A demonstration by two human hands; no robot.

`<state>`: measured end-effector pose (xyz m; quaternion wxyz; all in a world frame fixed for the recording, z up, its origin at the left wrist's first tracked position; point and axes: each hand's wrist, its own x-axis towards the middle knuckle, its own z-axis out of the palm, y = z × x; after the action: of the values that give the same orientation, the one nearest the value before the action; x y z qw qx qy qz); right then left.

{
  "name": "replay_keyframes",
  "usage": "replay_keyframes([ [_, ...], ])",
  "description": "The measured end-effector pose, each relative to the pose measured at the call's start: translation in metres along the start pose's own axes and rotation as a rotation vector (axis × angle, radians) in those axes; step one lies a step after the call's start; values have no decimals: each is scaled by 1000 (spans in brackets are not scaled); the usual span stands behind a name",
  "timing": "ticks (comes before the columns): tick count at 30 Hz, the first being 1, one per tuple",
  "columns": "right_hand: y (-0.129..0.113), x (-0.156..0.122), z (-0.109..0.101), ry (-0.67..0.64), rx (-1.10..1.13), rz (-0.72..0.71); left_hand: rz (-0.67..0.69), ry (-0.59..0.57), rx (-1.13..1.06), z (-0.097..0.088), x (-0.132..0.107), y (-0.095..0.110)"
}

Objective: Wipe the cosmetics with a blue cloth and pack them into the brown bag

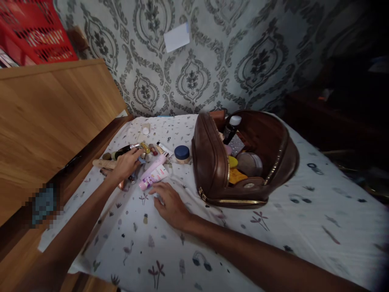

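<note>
My left hand (129, 164) reaches over a cluster of cosmetics on the left, its fingers stretched across them; a small bluish item (142, 160) shows beside the fingertips. My right hand (170, 206) rests on the cloth with fingers apart and slightly bent, just below a white and purple squeeze tube (156, 175). A slim pink tube (153, 165) lies behind that one. Small gold-capped bottles (145, 147) lie beyond my left hand, and a beige tube (105, 164) is left of it. A round jar with a dark blue lid (182, 154) stands to the right.
A brown leather bag (211, 156) stands unzipped, holding a white-capped dark bottle (231, 129), a yellow item (237, 176) and a round container (249, 163). A small white-capped tube (146, 129) lies further back. The printed cloth (146, 247) meets a wooden cabinet (60, 101) at left and a patterned wall (191, 81) behind.
</note>
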<state>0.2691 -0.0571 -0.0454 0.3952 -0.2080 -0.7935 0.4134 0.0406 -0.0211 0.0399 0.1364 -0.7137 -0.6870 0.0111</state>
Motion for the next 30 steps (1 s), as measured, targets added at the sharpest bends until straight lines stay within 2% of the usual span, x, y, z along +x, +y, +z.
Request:
replay_keyframes([
  [4, 1, 0, 0, -15, -1, -31, 4, 239, -192, -8, -35, 13],
  [8, 5, 1, 0, -42, 34, -77, 82, 424, -256, -20, -79, 44],
  [10, 9, 3, 0, 4, 96, -19, 156, 479, -309, -23, -98, 59],
  [12, 15, 5, 1, 96, 203, 116, 193, 496, -385, -24, -112, 71],
  [15, 22, 8, 2, 238, 344, 289, 172, 447, -587, -19, -122, 79],
  [17, 24, 9, 1, 254, 369, 289, 120, 380, -770, -13, -122, 78],
  [20, 22, 9, -3, 193, 356, 226, 47, 278, -1047, -2, -115, 72],
  [22, 21, 8, -6, 195, 360, 237, 10, 209, -1157, 4, -110, 66],
  [26, 20, 10, -10, 217, 407, 335, -53, 88, -1121, 10, -102, 55],
  [30, 13, 10, -12, 235, 397, 411, 9, 29, -977, 9, -97, 46],
])
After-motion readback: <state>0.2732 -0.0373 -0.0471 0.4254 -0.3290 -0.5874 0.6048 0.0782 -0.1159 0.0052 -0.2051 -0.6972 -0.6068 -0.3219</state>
